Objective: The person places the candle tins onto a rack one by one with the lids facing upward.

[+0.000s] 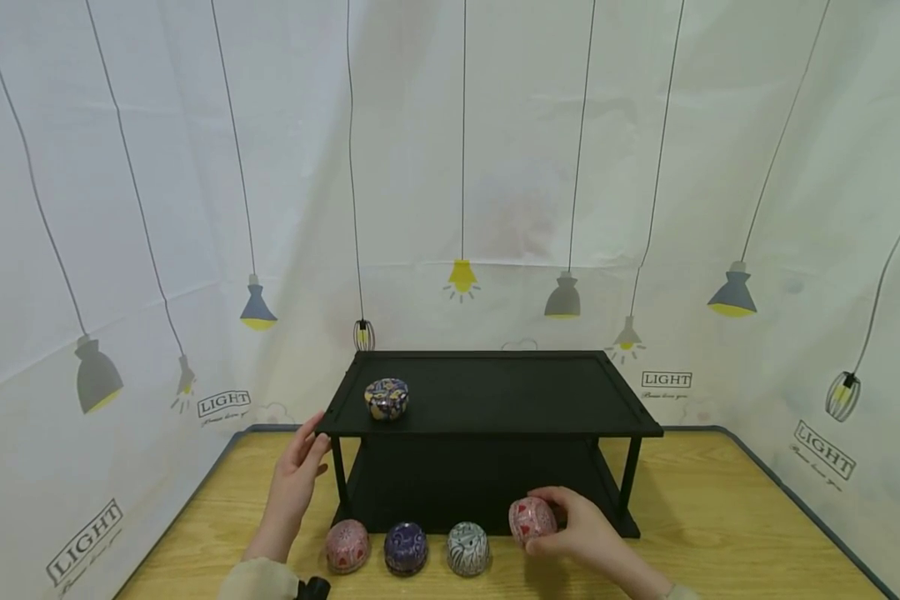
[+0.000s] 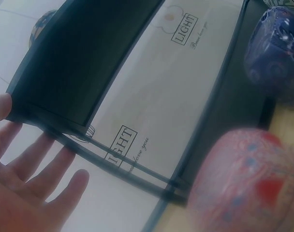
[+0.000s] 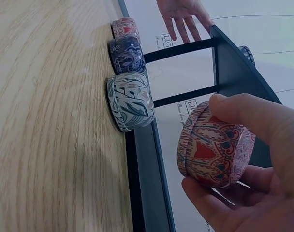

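My right hand (image 1: 581,529) grips a round pink tin (image 1: 532,520) with red heart shapes, lifted off the table in front of the shelf's right side. In the right wrist view, thumb and fingers lie round this patterned tin (image 3: 212,145). My left hand (image 1: 297,462) touches the left front corner of the black two-tier shelf (image 1: 495,392), its fingers fairly straight in the left wrist view. A dark tin with a multicoloured pattern (image 1: 387,399) sits on the top tier at the left. Along the shelf's front stand a pink tin (image 1: 347,547), a purple-blue tin (image 1: 405,548) and a white-and-green leafy tin (image 1: 468,549).
The shelf stands on a wood-grain table (image 1: 708,492), its lower tier (image 1: 472,483) close above the tabletop. Behind and at both sides hangs a pale cloth (image 1: 420,183) printed with lamps. A black object (image 1: 314,588) lies by the left sleeve.
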Demonstrator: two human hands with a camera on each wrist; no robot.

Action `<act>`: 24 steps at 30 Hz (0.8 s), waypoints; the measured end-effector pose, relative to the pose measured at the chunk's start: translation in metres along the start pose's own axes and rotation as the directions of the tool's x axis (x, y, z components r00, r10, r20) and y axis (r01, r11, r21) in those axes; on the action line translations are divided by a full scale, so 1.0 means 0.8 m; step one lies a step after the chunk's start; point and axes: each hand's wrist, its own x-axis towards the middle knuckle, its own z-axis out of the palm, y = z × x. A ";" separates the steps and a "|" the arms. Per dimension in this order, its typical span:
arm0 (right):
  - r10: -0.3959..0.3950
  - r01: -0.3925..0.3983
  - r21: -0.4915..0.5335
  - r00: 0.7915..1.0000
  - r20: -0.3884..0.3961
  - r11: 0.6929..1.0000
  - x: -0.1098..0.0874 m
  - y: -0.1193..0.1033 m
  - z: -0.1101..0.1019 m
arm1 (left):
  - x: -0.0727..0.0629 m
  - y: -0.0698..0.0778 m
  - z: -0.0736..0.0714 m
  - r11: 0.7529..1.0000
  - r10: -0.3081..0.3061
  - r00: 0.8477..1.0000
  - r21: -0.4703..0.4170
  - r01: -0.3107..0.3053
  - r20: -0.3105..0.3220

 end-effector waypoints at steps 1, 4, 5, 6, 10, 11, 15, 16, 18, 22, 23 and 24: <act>0.000 0.000 0.008 1.000 -0.003 1.000 0.000 -0.001 0.000 | 0.000 0.000 0.000 1.000 0.001 1.000 0.000 -0.001 0.000; 0.005 -0.005 0.022 1.000 -0.015 1.000 -0.001 -0.004 -0.001 | 0.001 0.001 0.000 1.000 0.003 1.000 0.000 -0.003 -0.004; 0.008 -0.007 0.027 1.000 -0.020 1.000 -0.002 -0.005 -0.001 | 0.001 0.001 0.000 1.000 0.003 1.000 -0.001 -0.003 -0.005; 0.010 -0.009 0.030 1.000 -0.023 1.000 -0.002 -0.006 -0.001 | 0.001 0.001 0.000 1.000 0.003 1.000 -0.001 -0.003 -0.007; 0.014 -0.012 0.042 0.999 -0.035 0.999 -0.003 -0.008 -0.002 | 0.000 0.001 0.000 1.000 0.007 1.000 0.006 -0.007 -0.005; 0.014 -0.013 0.047 0.999 -0.035 0.999 -0.003 -0.008 -0.002 | 0.000 0.001 0.000 1.000 0.007 1.000 0.007 -0.007 -0.003; 0.011 -0.008 0.071 0.999 -0.035 0.997 -0.003 -0.010 -0.002 | -0.001 0.002 0.000 1.000 0.012 1.000 0.005 -0.012 0.002; 0.011 -0.008 0.075 0.999 -0.035 0.997 -0.003 -0.010 -0.002 | -0.001 0.002 0.000 1.000 0.013 1.000 0.003 -0.013 0.002; 0.012 -0.009 0.081 0.999 -0.038 0.997 -0.004 -0.011 -0.002 | -0.002 0.002 0.000 1.000 0.013 1.000 0.005 -0.013 0.002; 0.015 -0.012 0.110 0.999 -0.029 0.994 -0.004 -0.013 -0.002 | -0.001 0.002 0.000 1.000 0.011 1.000 0.002 -0.011 -0.002; 0.013 -0.010 0.120 1.000 -0.024 0.993 -0.004 -0.014 -0.003 | -0.001 0.002 0.000 1.000 0.011 1.000 0.002 -0.011 -0.004; 0.012 -0.009 0.131 1.000 -0.018 0.991 -0.004 -0.014 -0.003 | -0.001 0.002 -0.001 1.000 0.011 1.000 0.000 -0.011 -0.006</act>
